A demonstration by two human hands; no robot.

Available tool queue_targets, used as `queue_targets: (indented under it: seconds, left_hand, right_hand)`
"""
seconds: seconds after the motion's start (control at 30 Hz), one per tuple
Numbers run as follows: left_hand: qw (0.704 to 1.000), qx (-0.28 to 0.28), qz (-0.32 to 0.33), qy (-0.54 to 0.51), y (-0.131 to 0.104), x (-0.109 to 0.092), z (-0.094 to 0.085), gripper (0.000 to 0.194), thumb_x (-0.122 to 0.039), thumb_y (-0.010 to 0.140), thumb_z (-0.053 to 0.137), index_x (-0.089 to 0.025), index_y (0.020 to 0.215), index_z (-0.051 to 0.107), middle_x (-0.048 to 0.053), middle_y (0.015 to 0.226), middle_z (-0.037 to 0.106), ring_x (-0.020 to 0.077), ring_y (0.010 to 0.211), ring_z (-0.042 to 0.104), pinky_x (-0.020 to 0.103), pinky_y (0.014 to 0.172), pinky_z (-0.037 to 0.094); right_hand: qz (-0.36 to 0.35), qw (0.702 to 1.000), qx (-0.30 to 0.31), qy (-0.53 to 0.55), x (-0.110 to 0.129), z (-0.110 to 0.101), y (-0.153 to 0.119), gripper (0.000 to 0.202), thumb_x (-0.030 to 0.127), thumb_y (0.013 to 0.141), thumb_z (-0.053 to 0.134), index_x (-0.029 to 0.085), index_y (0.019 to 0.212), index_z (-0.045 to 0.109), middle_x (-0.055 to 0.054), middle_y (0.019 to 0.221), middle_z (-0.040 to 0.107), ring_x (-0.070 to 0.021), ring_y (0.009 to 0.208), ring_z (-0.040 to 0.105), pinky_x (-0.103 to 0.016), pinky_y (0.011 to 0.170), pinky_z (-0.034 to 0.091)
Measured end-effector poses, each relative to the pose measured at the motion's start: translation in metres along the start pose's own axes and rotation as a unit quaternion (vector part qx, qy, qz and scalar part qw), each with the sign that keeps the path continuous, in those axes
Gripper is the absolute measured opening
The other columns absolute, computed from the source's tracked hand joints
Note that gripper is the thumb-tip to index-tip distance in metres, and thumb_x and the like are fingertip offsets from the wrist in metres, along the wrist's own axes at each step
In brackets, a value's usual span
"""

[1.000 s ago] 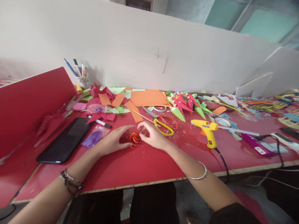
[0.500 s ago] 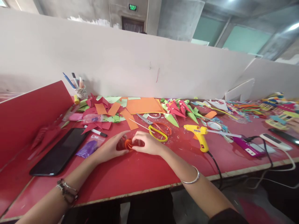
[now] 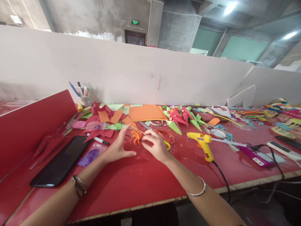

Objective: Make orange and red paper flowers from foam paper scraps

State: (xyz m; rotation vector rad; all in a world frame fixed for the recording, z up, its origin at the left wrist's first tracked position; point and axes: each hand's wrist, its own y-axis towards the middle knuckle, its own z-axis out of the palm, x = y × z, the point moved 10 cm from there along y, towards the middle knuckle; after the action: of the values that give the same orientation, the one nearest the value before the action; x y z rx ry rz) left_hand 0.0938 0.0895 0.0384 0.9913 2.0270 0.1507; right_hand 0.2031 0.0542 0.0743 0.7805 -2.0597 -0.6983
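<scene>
An orange paper flower (image 3: pixel 135 138) with thin curled petals is between my hands, above the red table. My right hand (image 3: pixel 155 145) pinches it at its right side with thumb and fingertips. My left hand (image 3: pixel 121 146) stands beside it on the left, thumb and fingers spread apart; whether a fingertip touches the petals I cannot tell. Behind my right hand lie scissors with red handles (image 3: pixel 167 137) and another pair with a yellow handle (image 3: pixel 167 145), partly covered. A thin stick (image 3: pixel 134 128) lies just beyond the flower.
On the right is a yellow glue gun (image 3: pixel 202 145) with its cord over the table edge. At left lie a black phone (image 3: pixel 58 161), a bag of purple material (image 3: pixel 90 157) and a marker (image 3: pixel 97 139). Orange sheets (image 3: pixel 143 112) and red-green paper cones (image 3: pixel 177 116) lie behind.
The orange flower has been raised and turned, so its curled petals now show. My left hand has opened away from it, while my right hand keeps its pinch. The view has tilted up slightly.
</scene>
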Motion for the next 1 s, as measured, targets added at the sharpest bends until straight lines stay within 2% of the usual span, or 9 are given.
queue_targets:
  seconds: [0.17,0.3,0.43,0.57,1.0]
  left_hand:
    - [0.997,-0.048,-0.006,0.065,-0.007,-0.005,-0.003,0.086,-0.035,0.067,0.065,-0.028,0.133,0.009,0.012,0.125,0.028,0.0206,0.098,0.049,0.040,0.084,0.046]
    - [0.993,-0.032,-0.028,0.110,-0.010,-0.004,-0.001,0.086,-0.033,0.068,0.064,-0.029,0.133,0.008,0.013,0.129,0.026,0.0217,0.097,0.051,0.040,0.080,0.048]
    - [0.994,-0.012,-0.027,0.105,-0.010,-0.008,0.004,0.082,-0.032,0.070,0.062,-0.027,0.133,0.009,0.013,0.128,0.030,0.0222,0.101,0.050,0.039,0.080,0.048]
    - [0.995,-0.005,-0.005,0.102,-0.010,-0.014,0.007,0.077,-0.031,0.073,0.059,-0.025,0.133,0.011,0.013,0.127,0.034,0.0246,0.111,0.043,0.039,0.085,0.045]
    - [0.995,0.012,0.000,0.103,-0.010,-0.012,0.006,0.063,-0.032,0.079,0.053,-0.026,0.131,0.018,0.010,0.118,0.042,0.0218,0.108,0.046,0.041,0.089,0.041]
  right_hand:
    - [0.006,1.000,0.017,-0.011,-0.002,0.005,-0.001,0.007,0.014,0.077,0.052,0.020,0.078,0.056,-0.003,0.084,0.048,-0.0136,0.082,0.052,-0.027,0.075,0.043]
    - [0.009,0.999,0.050,0.000,0.001,0.013,-0.002,0.009,0.013,0.077,0.051,0.020,0.079,0.055,-0.002,0.086,0.050,-0.0136,0.083,0.053,-0.027,0.076,0.043]
    - [0.009,0.997,0.074,0.000,0.003,0.018,-0.004,0.007,0.014,0.076,0.053,0.020,0.079,0.054,-0.002,0.088,0.051,-0.0139,0.084,0.053,-0.026,0.076,0.044]
    - [0.006,0.997,0.076,0.001,0.003,0.019,-0.004,0.006,0.014,0.076,0.053,0.019,0.079,0.054,-0.002,0.087,0.051,-0.0130,0.081,0.053,-0.026,0.073,0.044]
    - [0.019,0.997,0.078,0.002,0.001,0.018,-0.003,0.005,0.016,0.076,0.053,0.020,0.079,0.053,-0.002,0.086,0.049,-0.0145,0.085,0.052,-0.029,0.077,0.044]
